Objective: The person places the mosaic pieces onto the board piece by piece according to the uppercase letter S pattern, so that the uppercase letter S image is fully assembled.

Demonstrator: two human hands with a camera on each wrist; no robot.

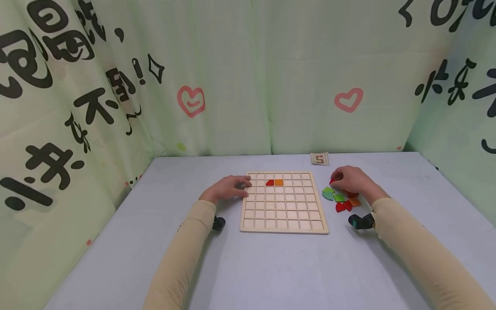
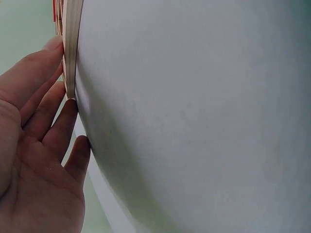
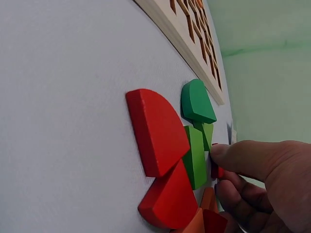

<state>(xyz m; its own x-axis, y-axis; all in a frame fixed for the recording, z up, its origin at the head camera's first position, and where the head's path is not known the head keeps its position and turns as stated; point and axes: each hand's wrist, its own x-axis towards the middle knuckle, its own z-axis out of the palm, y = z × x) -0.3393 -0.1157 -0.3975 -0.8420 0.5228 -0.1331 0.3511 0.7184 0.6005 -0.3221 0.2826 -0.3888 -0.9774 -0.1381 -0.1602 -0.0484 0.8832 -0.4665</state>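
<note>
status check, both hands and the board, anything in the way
Left hand touching left edge of board; right hand pinching red piece. Board: one red tile, one orange tile seated. Loose pieces crowd right hand.

a curtained booth, with printed green drapes (image 1: pixel 302 86) behind and beside a table (image 1: pixel 271 267).

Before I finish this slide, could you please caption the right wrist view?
The right hand pinches a red piece beside clustered coloured pieces, near a wooden grid board.

"不" (image 1: pixel 93 106) and "!" (image 1: pixel 137 68) on green curtain (image 1: pixel 236 51)
</note>
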